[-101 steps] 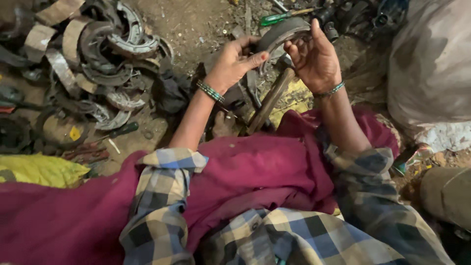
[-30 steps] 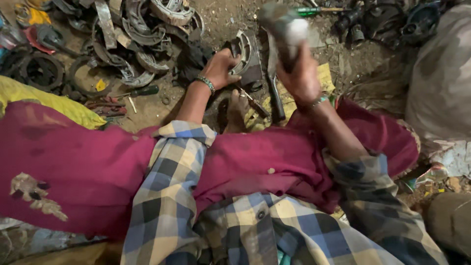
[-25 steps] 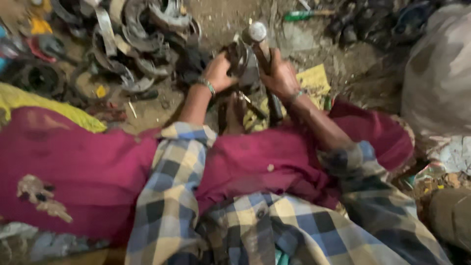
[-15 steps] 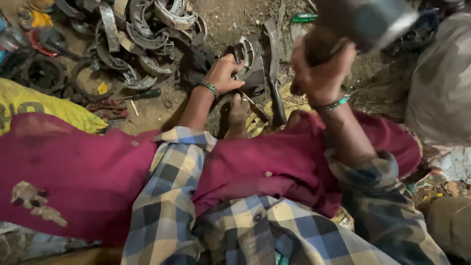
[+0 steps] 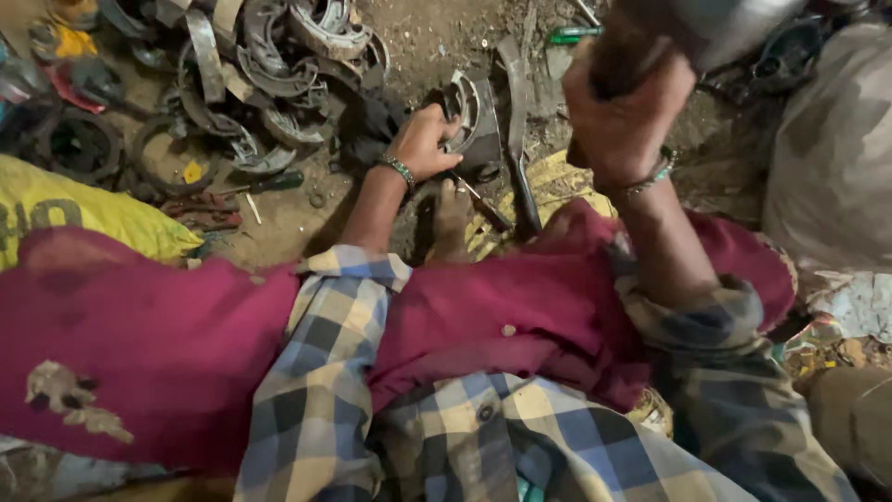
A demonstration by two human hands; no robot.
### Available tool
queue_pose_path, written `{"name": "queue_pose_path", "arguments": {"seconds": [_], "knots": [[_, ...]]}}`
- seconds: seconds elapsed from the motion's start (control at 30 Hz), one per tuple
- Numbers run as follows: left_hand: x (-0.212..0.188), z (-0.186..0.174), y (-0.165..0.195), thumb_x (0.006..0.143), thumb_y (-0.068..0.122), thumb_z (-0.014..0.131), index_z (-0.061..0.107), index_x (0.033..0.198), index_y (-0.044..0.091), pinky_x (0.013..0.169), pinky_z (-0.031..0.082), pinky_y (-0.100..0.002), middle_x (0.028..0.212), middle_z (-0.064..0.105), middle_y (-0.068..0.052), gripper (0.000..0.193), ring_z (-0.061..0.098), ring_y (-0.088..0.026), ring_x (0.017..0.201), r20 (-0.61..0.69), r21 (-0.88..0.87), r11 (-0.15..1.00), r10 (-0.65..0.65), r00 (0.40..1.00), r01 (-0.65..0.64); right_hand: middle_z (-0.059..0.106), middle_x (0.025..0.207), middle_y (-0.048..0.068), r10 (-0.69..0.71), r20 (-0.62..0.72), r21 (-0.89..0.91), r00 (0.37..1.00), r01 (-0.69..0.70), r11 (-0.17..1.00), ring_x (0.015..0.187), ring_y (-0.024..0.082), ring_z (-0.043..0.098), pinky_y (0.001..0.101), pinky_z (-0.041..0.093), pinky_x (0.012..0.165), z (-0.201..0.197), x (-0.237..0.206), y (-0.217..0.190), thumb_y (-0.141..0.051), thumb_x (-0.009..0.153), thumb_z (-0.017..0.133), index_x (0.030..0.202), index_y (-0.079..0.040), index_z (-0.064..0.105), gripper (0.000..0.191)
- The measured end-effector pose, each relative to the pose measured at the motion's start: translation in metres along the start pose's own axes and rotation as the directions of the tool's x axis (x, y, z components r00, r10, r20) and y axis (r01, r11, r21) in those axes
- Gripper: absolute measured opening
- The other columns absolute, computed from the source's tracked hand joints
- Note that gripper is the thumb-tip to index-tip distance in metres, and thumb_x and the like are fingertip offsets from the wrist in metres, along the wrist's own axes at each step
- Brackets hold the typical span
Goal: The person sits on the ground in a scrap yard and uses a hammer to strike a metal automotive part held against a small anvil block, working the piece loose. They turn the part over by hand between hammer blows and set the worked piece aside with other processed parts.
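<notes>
A person's right hand (image 5: 624, 116) grips a raised hammer (image 5: 706, 28) above a curved brake shoe (image 5: 469, 116) that the left hand (image 5: 423, 141) pins to the dirt floor, where a misjudged blow could crush the steadying fingers.

curved grey metal brake shoe (image 5: 469, 116) on dirt floor (image 5: 418, 37) under left hand (image 5: 423, 141), heap of curved metal brake shoes (image 5: 269, 84) left of it, wooden-handled steel hammer (image 5: 688, 33) in right hand (image 5: 623, 116) raised right, yellow sack (image 5: 84, 218) far left
</notes>
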State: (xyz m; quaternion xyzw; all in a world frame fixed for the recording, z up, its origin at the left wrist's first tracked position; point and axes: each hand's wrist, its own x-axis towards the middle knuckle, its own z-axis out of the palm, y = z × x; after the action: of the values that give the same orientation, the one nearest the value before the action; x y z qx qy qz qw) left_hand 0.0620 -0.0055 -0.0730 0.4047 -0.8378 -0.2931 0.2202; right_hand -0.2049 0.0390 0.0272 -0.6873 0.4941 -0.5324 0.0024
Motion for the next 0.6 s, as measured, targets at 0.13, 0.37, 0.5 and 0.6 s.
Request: {"name": "queue_pose_path", "arguments": {"seconds": [0.13,0.37,0.5,0.6], "knots": [[-0.001,-0.001,-0.001,0.068,0.026,0.092,0.076,0.106,0.002,0.081,0.05,-0.048,0.098,0.059,-0.022,0.048,0.062,-0.04,0.097,-0.003,-0.019,1.0,-0.014,1.0,0.014,0.069,0.091,0.018,-0.016,0.163,-0.059,0.986,0.026,0.998,0.078,0.031,0.072,0.042,0.061,0.069,0.022,-0.03,0.015,-0.004,0.093,0.081,0.117,-0.002,0.056,0.035],[-0.002,0.001,-0.004,0.071,0.029,0.091,0.072,0.104,0.0,0.091,0.051,-0.048,0.11,0.063,-0.022,0.048,0.062,-0.042,0.11,0.029,-0.032,0.972,-0.231,0.973,0.232,0.068,0.082,0.024,0.224,0.411,-0.317,0.884,-0.092,0.944,0.071,0.044,0.068,0.0516,0.054,0.058,0.041,-0.062,0.036,-0.013,0.086,0.083,0.12,-0.003,0.047,0.051],[-0.002,0.005,-0.01,0.073,0.03,0.091,0.073,0.104,0.0,0.083,0.051,-0.049,0.101,0.06,-0.023,0.047,0.061,-0.041,0.099,0.024,-0.032,0.99,-0.139,0.99,0.14,0.073,0.097,0.013,0.1,0.163,-0.03,0.982,-0.096,0.995,0.085,0.024,0.079,0.0379,0.069,0.082,0.003,-0.02,0.026,-0.001,0.099,0.068,0.129,-0.003,0.044,0.038],[-0.001,0.006,-0.011,0.068,0.028,0.091,0.075,0.099,0.0,0.078,0.05,-0.049,0.094,0.056,-0.021,0.044,0.06,-0.04,0.091,0.017,0.034,0.999,-0.038,0.999,0.038,0.064,0.084,0.015,-0.012,-0.034,0.036,0.999,0.014,0.999,0.071,0.026,0.067,0.0402,0.059,0.066,-0.002,-0.003,0.017,-0.003,0.099,0.079,0.116,-0.006,0.044,0.039]]}}
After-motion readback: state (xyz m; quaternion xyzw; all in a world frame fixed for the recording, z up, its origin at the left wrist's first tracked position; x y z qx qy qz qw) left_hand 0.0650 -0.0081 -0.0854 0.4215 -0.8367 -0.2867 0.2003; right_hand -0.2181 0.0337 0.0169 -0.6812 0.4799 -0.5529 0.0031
